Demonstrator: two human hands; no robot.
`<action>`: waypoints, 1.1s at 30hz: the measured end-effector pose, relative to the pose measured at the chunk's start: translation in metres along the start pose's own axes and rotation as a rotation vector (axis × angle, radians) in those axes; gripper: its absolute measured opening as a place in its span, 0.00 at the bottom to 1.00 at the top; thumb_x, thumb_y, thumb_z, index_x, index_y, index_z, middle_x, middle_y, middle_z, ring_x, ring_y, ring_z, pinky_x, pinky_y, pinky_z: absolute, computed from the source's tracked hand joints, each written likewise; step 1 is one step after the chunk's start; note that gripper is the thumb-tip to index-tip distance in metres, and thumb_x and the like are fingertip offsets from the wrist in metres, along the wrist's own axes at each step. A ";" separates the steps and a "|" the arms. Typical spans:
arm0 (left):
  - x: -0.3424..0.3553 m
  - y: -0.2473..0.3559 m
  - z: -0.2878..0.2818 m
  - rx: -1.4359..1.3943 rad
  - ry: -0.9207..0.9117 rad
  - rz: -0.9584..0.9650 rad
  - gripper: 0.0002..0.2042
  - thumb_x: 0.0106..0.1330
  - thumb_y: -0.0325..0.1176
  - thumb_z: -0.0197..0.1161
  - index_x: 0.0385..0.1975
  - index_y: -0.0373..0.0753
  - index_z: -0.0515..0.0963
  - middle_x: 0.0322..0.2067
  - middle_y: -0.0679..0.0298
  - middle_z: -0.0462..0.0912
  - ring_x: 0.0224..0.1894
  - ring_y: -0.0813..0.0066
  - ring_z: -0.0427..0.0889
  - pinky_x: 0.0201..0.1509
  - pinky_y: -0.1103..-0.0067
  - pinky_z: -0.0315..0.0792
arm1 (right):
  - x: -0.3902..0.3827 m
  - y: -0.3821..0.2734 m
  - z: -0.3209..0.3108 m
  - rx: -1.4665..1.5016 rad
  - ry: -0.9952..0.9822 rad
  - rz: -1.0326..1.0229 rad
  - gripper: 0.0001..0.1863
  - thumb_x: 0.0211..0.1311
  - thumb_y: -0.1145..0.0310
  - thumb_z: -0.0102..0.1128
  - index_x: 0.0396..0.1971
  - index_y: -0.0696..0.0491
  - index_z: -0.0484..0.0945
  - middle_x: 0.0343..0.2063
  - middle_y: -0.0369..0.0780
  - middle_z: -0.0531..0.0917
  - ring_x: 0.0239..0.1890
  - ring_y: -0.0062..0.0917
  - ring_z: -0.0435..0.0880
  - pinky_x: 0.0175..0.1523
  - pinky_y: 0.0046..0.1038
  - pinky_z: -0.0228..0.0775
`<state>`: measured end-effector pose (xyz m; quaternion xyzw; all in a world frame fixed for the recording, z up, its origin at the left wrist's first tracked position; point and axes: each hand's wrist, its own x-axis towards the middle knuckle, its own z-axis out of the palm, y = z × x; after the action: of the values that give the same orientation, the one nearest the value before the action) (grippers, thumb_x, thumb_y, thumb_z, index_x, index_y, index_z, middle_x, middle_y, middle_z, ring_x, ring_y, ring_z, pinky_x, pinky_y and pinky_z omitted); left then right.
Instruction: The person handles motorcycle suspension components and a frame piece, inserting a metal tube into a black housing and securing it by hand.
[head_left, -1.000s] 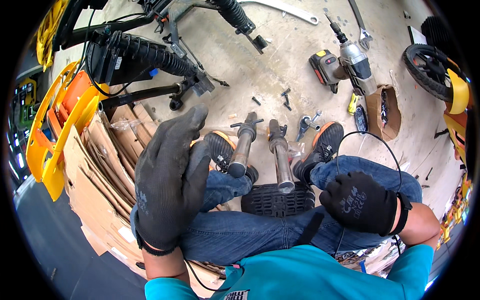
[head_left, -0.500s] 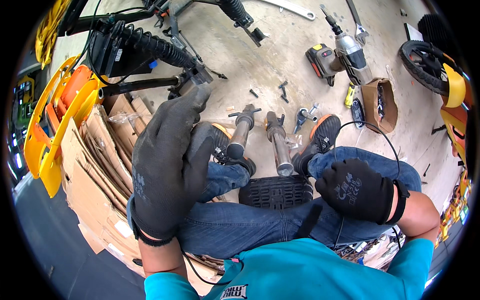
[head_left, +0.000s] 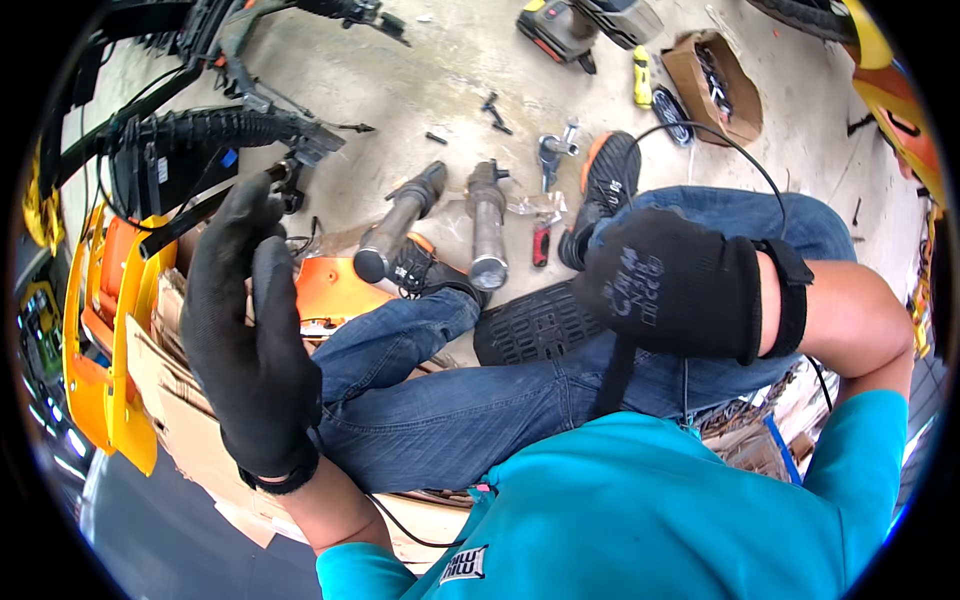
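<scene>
My left hand, in a black glove, is raised at the left with its fingers stretched up and the thumb apart. Its fingertips are nearest a dark metal frame with a coil-sprung shock absorber; whether they touch is unclear. Above my right thigh, my right hand, also gloved, is closed into a fist with its fingers hidden underneath. A black strip hangs just below that fist; whether it is gripped does not show. Between my shoes lie two metal tubes and a black slotted footrest or mat.
Several small bolts, a ratchet-like tool and a red-handled tool lie on the floor. Farther off are a cordless power tool and an open cardboard box of parts. Flattened cardboard and yellow-orange panels stand left.
The view has shifted, so the floor items sit higher in it. My left hand has moved left, my right fist up and slightly left. An orange panel now shows beside my left shoe.
</scene>
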<state>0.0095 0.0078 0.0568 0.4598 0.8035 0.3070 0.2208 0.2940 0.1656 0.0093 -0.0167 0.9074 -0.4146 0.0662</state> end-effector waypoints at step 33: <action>0.001 -0.006 -0.005 0.133 -0.123 0.118 0.17 0.74 0.23 0.56 0.62 0.33 0.76 0.53 0.56 0.84 0.54 0.70 0.83 0.61 0.75 0.74 | -0.010 -0.007 0.001 -0.085 -0.191 0.045 0.10 0.55 0.71 0.64 0.38 0.54 0.84 0.34 0.43 0.85 0.34 0.37 0.86 0.43 0.38 0.79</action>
<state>0.0026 0.0049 0.0559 0.5377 0.7786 0.2368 0.2202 0.3039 0.1612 0.0152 -0.0384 0.9138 -0.3709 0.1609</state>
